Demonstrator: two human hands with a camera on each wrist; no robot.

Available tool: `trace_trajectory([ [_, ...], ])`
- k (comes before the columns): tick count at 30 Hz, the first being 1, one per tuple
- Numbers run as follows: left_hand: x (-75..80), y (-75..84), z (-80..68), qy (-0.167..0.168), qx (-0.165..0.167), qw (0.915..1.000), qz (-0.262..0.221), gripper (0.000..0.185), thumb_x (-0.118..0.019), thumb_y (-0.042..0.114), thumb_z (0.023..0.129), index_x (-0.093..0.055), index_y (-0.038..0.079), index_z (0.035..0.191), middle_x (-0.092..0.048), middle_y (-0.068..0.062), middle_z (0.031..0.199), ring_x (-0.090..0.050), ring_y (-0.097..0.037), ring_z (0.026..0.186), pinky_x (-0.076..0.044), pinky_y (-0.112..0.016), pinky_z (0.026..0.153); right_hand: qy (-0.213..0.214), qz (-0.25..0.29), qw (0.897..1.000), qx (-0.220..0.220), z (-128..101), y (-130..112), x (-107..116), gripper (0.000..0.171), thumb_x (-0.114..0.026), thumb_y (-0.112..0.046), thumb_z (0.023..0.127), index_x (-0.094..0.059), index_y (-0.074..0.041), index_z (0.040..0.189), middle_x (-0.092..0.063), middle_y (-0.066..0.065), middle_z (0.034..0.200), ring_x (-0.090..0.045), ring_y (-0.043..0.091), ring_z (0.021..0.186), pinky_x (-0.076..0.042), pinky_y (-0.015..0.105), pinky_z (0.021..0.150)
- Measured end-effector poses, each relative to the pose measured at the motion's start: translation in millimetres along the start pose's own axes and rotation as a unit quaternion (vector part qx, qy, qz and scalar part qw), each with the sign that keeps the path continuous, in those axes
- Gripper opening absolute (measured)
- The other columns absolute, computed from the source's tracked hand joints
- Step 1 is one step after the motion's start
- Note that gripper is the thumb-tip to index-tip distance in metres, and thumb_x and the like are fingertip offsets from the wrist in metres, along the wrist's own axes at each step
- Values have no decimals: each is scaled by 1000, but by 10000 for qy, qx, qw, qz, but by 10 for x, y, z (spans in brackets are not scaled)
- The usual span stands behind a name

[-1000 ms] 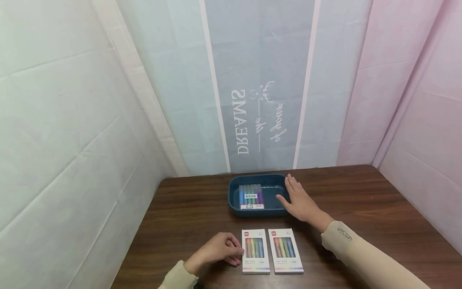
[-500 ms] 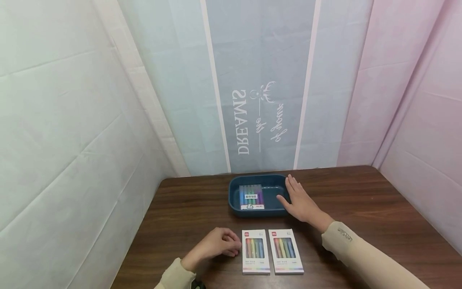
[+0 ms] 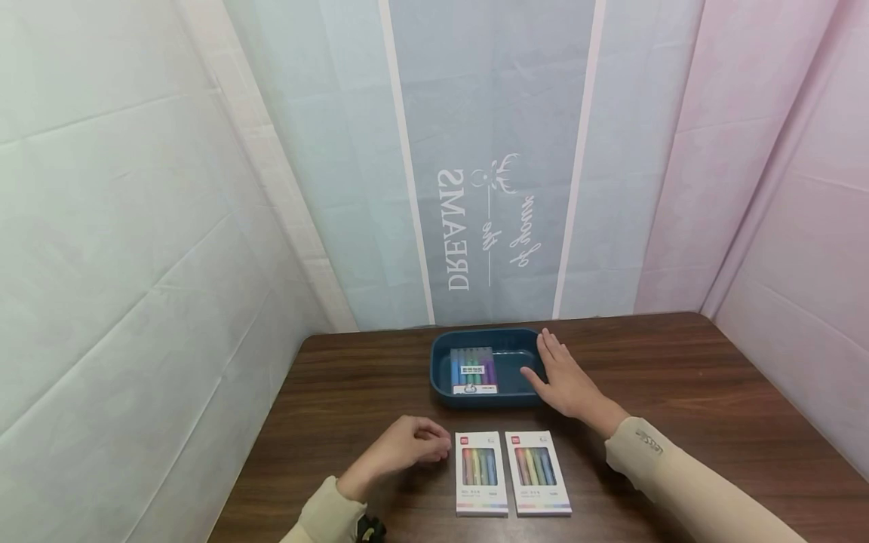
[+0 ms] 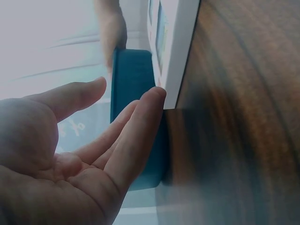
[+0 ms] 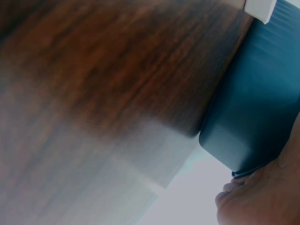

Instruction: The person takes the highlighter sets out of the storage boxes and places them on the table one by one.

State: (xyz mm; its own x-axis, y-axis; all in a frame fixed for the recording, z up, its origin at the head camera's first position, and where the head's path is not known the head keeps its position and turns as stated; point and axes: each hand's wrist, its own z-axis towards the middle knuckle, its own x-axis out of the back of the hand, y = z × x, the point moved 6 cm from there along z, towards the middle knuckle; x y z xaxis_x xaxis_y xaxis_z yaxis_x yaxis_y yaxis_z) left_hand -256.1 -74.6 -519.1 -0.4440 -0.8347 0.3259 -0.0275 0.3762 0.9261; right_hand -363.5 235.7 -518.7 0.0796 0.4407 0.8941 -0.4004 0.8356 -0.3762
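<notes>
My left hand is just left of two white window boxes of coloured pens, holding nothing. The left wrist view shows this hand's fingers slightly bent, thumb apart, fingertips overlapping a corner of the nearer box. The left pen box and the right pen box lie flat side by side, windows up. Behind them stands a dark teal tray with a clear pack of coloured pens in its left half. My right hand rests at the tray's right end, fingers straight along the rim, thumb extended over the tray.
A dark wood-grain table carries everything. Its back edge meets a hanging cloth with mirrored lettering, close behind the tray. Pale cloth walls stand to the left and right. A black band shows by my left sleeve.
My left hand has drawn away from the left box's edge, moving slightly left and toward the tray. My right hand, the tray and both boxes stay in place.
</notes>
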Motion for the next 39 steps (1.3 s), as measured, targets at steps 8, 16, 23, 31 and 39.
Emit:
trace_trajectory([
  [8, 55, 100, 50, 82, -213, 9997, 106, 25, -78, 13, 100, -76, -4, 118, -78, -8, 103, -76, -22, 96, -66, -38, 85, 39, 45, 10000, 6, -18, -7, 7, 89, -55, -49, 111, -19, 14, 164, -12, 32, 175, -15, 49, 162, -17, 65, 130],
  [16, 122, 290, 102, 158, -411, 9989, 172, 34, -74, 23, 105, -73, -4, 125, -79, -9, 106, -77, -34, 105, -64, -45, 93, 97, 72, 9999, 19, -23, -17, 4, 88, -56, -47, 111, -20, 14, 164, -13, 32, 174, -16, 49, 161, -17, 65, 130],
  [23, 184, 436, 196, 358, -611, 9972, 247, 31, -75, 23, 104, -74, -1, 124, -79, -11, 104, -76, -40, 107, -62, -52, 96, 34, 54, 10000, -6, -24, -24, 10, 89, -54, -50, 112, -19, 14, 164, -11, 31, 175, -15, 48, 162, -16, 64, 130],
  [31, 280, 565, 289, 638, -628, 9932, 745, 36, -73, 31, 105, -75, 4, 129, -80, -5, 107, -75, -20, 102, -64, -42, 93, 19, 36, 10000, -2, -13, -39, 47, 90, -53, -51, 112, -19, 14, 164, -12, 32, 175, -14, 48, 162, -16, 64, 130],
  [39, 286, 597, 398, 676, -552, 9946, 569, 37, -72, 30, 106, -73, 3, 132, -77, -8, 115, -75, -30, 111, -62, -44, 100, 71, 57, 10000, -12, -36, -48, 39, 89, -55, -50, 111, -21, 13, 164, -14, 31, 174, -17, 49, 161, -18, 64, 130],
])
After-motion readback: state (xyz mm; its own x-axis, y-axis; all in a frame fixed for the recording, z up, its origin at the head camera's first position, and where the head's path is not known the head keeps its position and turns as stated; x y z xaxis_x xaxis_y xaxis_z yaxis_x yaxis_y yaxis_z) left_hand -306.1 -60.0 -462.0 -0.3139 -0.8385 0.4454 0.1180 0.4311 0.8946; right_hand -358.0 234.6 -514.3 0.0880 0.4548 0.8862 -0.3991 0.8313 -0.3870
